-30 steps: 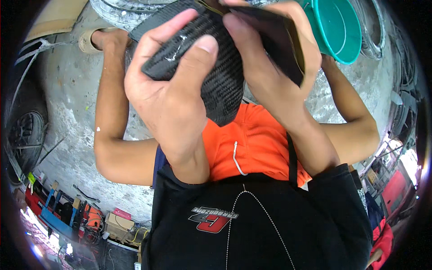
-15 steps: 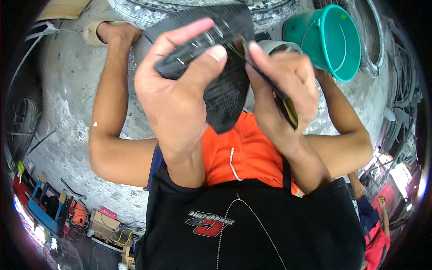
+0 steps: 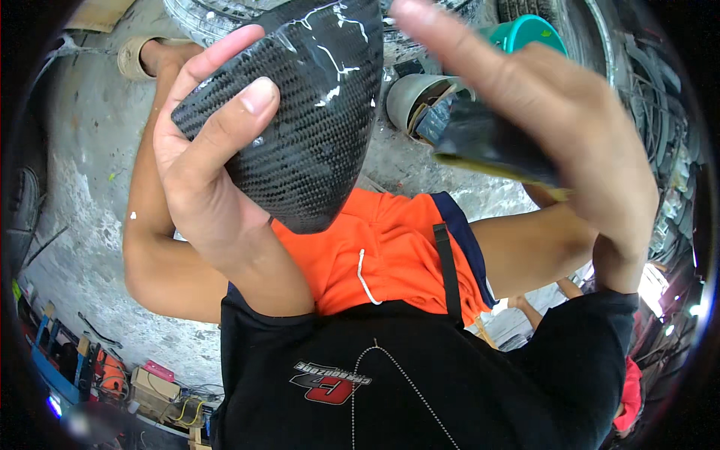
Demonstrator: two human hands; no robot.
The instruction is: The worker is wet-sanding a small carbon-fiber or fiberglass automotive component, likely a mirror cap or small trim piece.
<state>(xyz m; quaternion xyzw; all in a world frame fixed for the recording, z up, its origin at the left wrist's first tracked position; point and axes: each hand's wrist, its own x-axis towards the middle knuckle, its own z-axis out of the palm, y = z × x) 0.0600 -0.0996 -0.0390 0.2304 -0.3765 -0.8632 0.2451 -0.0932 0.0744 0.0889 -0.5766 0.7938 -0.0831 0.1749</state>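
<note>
My left hand point(image 3: 225, 180) is closed round the left side of a curved, tapering carbon-fibre shell point(image 3: 315, 142), thumb on its glossy black woven face. White streaks, perhaps reflections, show on its upper part. To the right, my right hand point(image 3: 592, 142) is raised apart from the shell and partly smeared by motion. Its index finger points up and left, close to the shell's right edge. A dark, bent sheet point(image 3: 499, 150) with a yellowish edge is gripped in that hand; blur hides its exact kind.
Beyond my hands stands a small grey pail point(image 3: 401, 105) with sheet-like pieces inside. A teal bucket point(image 3: 536, 34) is partly hidden behind my right hand. Tyres point(image 3: 217, 30) lie at the far side. Boxes and cables point(image 3: 161, 394) are at lower left; another person's red clothing point(image 3: 630, 394) shows lower right.
My right hand has pulled away rightward from the shell with the dark sheet. The shell has shifted left, turning its glossy face into fuller view.
</note>
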